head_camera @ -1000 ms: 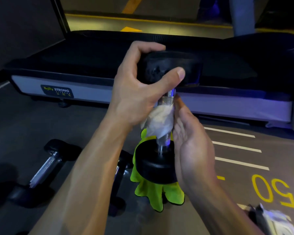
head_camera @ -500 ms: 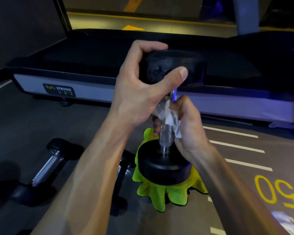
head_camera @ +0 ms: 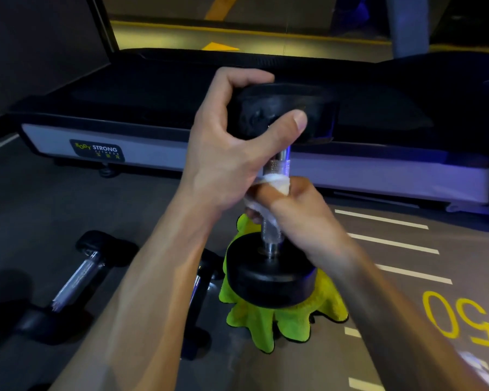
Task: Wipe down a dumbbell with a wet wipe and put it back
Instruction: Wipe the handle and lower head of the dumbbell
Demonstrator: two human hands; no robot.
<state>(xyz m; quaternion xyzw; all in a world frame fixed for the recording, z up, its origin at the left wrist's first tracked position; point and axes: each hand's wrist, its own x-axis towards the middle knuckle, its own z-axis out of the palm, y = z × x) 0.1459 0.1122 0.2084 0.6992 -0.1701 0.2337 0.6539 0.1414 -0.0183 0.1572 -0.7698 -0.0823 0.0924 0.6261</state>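
Observation:
A black dumbbell with a knurled chrome handle stands upright, its lower head resting on a yellow-green cloth. My left hand grips the upper head from the left, thumb across its front. My right hand is closed around the middle of the handle with a white wet wipe wrapped between fingers and metal. Bare handle shows above and below the fist.
Two more dumbbells lie on the dark floor at the left, one at an angle and one partly behind my left forearm. A treadmill runs across the back. White lines and a yellow "50" mark the floor at right.
My right hand went from lying open against the handle to closing around it with the wipe, and now sits higher on the handle. The left hand keeps its hold on the upper head.

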